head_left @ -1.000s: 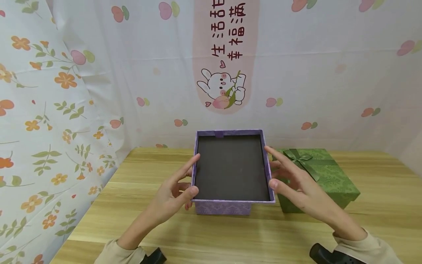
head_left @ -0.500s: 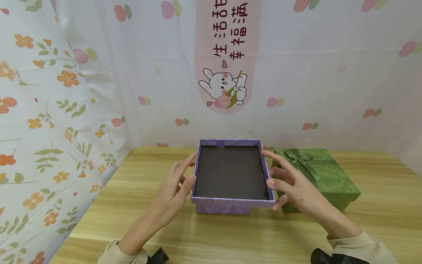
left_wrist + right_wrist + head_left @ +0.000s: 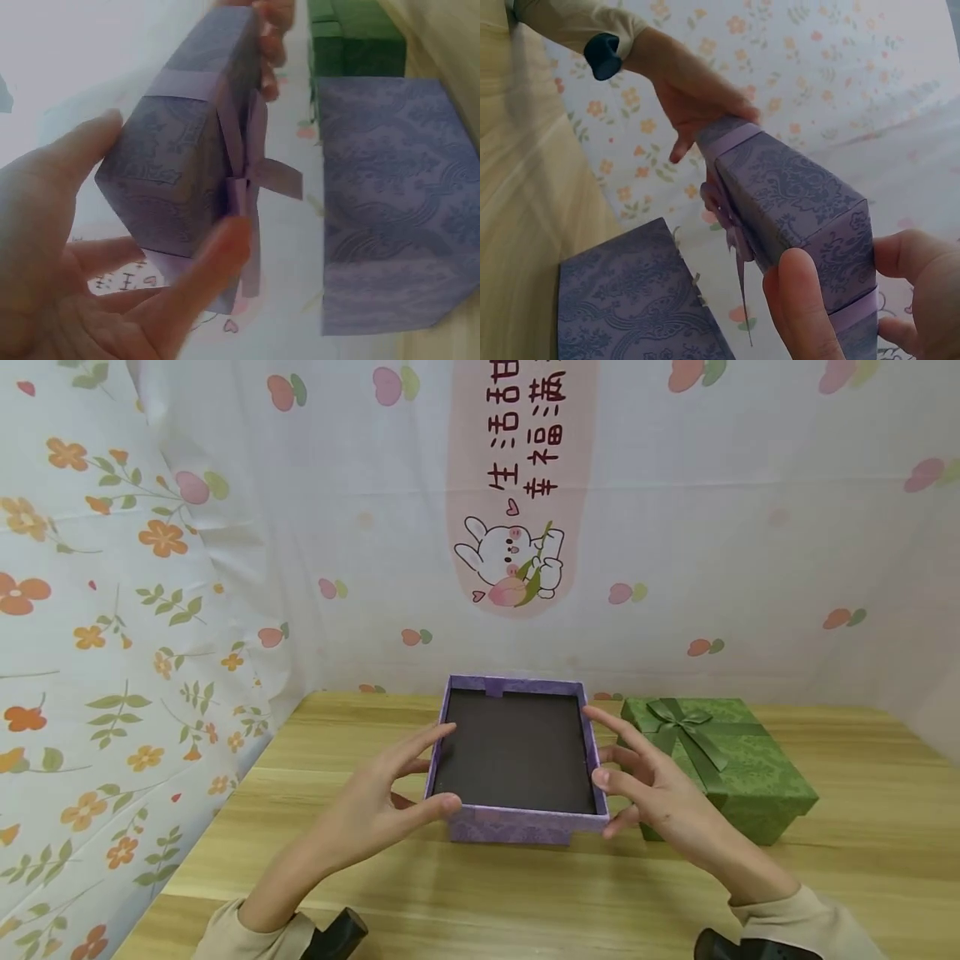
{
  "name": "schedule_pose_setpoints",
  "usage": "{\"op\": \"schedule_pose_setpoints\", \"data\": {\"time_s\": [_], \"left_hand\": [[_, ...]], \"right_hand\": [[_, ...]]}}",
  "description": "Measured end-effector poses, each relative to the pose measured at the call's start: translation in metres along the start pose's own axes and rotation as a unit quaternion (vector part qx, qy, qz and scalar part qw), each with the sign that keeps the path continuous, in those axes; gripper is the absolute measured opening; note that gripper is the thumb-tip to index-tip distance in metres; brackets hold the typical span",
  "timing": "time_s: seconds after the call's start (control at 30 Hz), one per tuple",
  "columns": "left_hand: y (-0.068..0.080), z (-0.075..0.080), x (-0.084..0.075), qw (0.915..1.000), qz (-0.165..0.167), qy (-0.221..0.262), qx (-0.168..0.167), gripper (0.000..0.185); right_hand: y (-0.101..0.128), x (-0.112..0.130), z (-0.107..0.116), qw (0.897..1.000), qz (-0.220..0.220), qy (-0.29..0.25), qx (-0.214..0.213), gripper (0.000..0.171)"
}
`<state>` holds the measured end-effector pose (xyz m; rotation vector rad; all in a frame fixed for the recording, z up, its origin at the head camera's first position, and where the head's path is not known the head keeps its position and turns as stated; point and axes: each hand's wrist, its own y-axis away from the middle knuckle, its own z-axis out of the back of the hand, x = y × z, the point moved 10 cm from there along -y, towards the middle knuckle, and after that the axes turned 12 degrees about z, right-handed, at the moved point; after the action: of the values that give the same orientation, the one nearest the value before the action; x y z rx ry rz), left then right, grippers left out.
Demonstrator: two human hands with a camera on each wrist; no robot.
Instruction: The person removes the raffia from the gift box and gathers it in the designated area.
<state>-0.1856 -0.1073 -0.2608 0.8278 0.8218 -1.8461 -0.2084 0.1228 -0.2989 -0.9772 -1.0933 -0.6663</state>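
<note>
Both hands hold a purple lid (image 3: 517, 752) up off the table (image 3: 525, 902), its dark inside facing the head cam. The left hand (image 3: 375, 810) grips the lid's left side, thumb curled over the near corner and fingers (image 3: 420, 743) along the outer wall. The right hand (image 3: 652, 785) grips the right side the same way, thumb on the rim, fingers spread along the wall. The lid sits tilted, near edge lower, just above the purple box (image 3: 510, 831), which shows as a patterned strip below the lid's front edge.

In the left wrist view the lid (image 3: 187, 150) shows its patterned outside w/ a lilac ribbon bow (image 3: 251, 180) (bow faces away from the person), and the box (image 3: 390, 202) lies apart from it on the table. The right wrist view has the same lid (image 3: 787, 195) pinched between thumb (image 3: 799, 307) and fingers, the box (image 3: 630, 300) lower left.

A green box (image 3: 720, 760) w/ a green bow stands just right of the right hand. Floral and cartoon-print cloth (image 3: 300, 527) hangs behind and to the left.
</note>
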Motion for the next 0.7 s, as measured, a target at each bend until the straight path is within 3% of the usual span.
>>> {"op": "schedule_pose_setpoints", "data": {"time_s": [0.13,0.3,0.47,0.7], "left_hand": [[0.001,0.006,0.005,0.9991,0.023,0.032,0.017,0.068],[0.003,0.019,0.017,0.9987,0.045,0.017,0.019,0.069],[0.012,0.048,0.021,0.9984,0.057,-0.004,0.005,0.068],[0.017,0.081,0.020,0.9982,0.053,-0.027,-0.005,0.067]], "right_hand": [[-0.001,0.000,-0.003,1.000,0.004,0.007,0.002,0.062],[-0.008,0.001,-0.017,0.999,0.029,0.013,0.003,0.061],[-0.024,0.007,-0.044,0.998,0.058,0.008,0.011,0.061],[-0.047,0.022,-0.062,0.996,0.088,-0.008,-0.027,0.058]]}}
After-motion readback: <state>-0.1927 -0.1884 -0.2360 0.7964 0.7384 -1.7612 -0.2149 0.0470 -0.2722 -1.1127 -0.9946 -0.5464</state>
